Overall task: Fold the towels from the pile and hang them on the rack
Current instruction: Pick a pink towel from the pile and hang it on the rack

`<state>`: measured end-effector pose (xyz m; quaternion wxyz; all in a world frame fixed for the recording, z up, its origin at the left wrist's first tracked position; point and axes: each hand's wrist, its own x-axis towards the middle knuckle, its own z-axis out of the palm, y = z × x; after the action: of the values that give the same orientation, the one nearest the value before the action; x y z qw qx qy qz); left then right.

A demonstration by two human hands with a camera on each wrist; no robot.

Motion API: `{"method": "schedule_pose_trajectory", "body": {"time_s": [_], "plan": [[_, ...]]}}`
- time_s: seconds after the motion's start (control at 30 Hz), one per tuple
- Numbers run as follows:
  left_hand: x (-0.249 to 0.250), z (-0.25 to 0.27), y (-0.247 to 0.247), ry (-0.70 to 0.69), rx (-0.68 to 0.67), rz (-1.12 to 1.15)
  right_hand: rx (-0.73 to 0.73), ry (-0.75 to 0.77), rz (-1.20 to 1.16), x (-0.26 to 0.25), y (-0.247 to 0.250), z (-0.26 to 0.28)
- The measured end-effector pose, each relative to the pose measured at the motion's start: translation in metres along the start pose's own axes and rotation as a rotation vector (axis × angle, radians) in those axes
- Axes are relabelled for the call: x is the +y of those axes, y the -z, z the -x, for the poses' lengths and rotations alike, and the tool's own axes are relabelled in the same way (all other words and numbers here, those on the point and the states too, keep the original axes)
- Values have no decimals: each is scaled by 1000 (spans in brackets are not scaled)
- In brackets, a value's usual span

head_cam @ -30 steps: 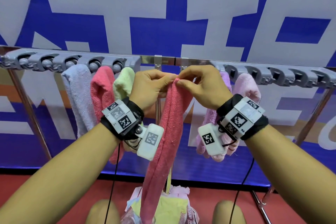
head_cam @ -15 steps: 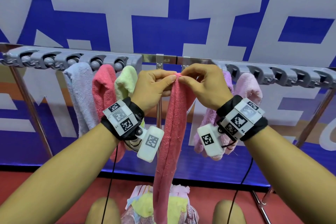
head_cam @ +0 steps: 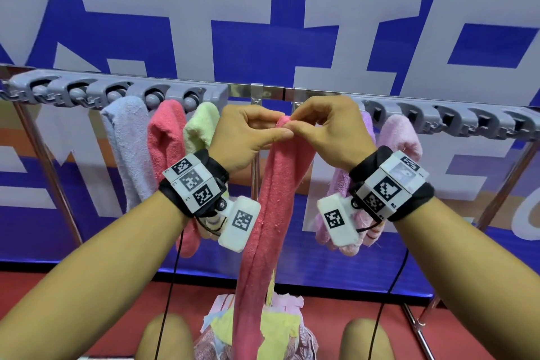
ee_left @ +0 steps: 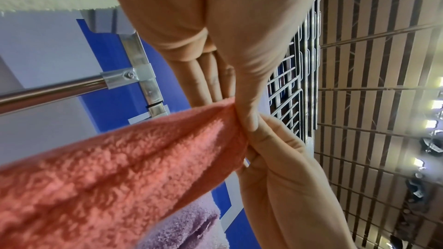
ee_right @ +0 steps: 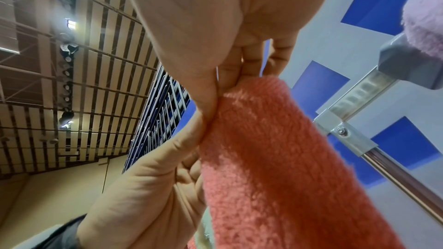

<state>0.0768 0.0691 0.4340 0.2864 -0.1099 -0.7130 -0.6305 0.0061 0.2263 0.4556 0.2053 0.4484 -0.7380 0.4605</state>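
At the centre of the head view, a folded pink towel (head_cam: 271, 213) is held by its top end, just below the rack (head_cam: 239, 92), and hangs in a long narrow strip toward the pile (head_cam: 257, 327) at the bottom of the frame. The top end is pinched between thumb and curled fingers of the left hand (head_cam: 248, 137) and likewise of the right hand (head_cam: 330, 131), the two hands touching at the fold. Three hung towels (head_cam: 163, 140) are seen to the left and two more towels (head_cam: 397, 137) to the right, under the grey clips (head_cam: 444, 118). The towel is judged not yet fixed to the rack. If one pinch is loosened before a clip is reached, the fold could be lost or the strip dropped onto the pile. A neighbouring towel could also be dislodged, since the free clips lie close beside hung ones.
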Motion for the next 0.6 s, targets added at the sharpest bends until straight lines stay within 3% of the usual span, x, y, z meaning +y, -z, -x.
{"method": "schedule_pose_trajectory", "body": {"time_s": [0.13,0.4,0.5,0.6], "plan": [[7,-5,7,9,-26,31,6,69,69,-3,2,3],[7,-12,24,25,2,63,-123,108,269,3,14,6],[5,-12,25,22,3,38,-88,126,277,2,14,3],[5,-14,25,14,13,3,43,146,195,2,12,1]]}}
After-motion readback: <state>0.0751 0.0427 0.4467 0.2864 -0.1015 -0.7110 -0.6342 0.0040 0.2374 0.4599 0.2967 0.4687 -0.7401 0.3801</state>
